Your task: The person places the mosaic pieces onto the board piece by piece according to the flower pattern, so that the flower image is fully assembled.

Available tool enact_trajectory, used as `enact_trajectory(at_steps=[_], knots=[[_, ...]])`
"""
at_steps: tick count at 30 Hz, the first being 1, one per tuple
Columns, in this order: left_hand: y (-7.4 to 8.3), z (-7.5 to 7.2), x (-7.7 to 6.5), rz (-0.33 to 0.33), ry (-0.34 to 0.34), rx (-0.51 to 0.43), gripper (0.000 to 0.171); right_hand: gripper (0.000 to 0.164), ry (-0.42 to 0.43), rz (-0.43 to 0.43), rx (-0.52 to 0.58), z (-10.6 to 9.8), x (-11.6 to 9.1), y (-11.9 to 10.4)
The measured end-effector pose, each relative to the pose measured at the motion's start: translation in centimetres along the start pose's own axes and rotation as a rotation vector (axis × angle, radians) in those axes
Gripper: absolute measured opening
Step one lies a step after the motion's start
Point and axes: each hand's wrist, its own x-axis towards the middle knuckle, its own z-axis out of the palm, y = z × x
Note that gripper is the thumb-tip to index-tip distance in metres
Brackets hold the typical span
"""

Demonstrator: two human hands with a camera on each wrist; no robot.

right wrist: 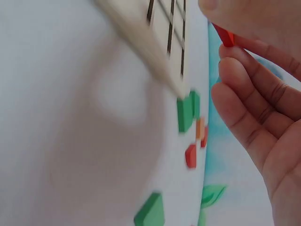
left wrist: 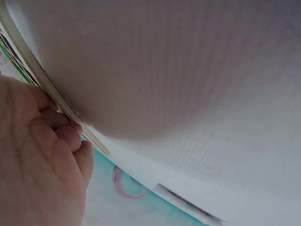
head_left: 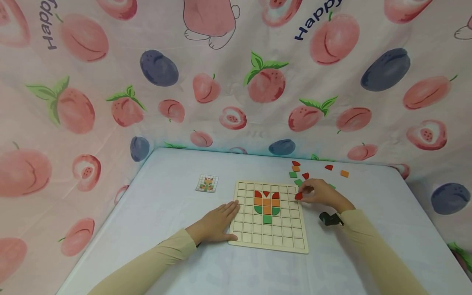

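Note:
A square wooden grid board (head_left: 268,237) lies on the table, with red, orange and green pieces set in its cells in a tulip-like shape. My left hand (head_left: 217,223) rests with spread, straight fingers along the board's left edge; the left wrist view shows its fingertips at the board's side (left wrist: 70,110). Between thumb and fingers, my right hand (head_left: 324,194) pinches a red quarter-round piece (head_left: 298,196) over the board's upper right edge. That same red piece (right wrist: 224,35) shows between the fingertips in the right wrist view.
Loose pieces lie beyond the board's right corner, among them a green square (head_left: 293,175), an orange square (head_left: 344,173) and a red piece (head_left: 329,167). A small pattern card (head_left: 207,183) lies left of the board. Fruit-print cloth (head_left: 232,82) hangs behind the table.

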Motion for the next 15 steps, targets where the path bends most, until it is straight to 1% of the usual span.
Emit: enact_trajectory(at_steps=[7,15], knots=[[0.0,0.0,0.0,0.0,0.003,-0.004,0.092,0.021,-0.02,0.013,0.045,1.1,-0.1,-2.1],[0.1,0.2,0.0,-0.008,-0.003,-0.011,0.093,0.018,-0.047,-0.062,0.076,2.9,-0.4,-3.6]])
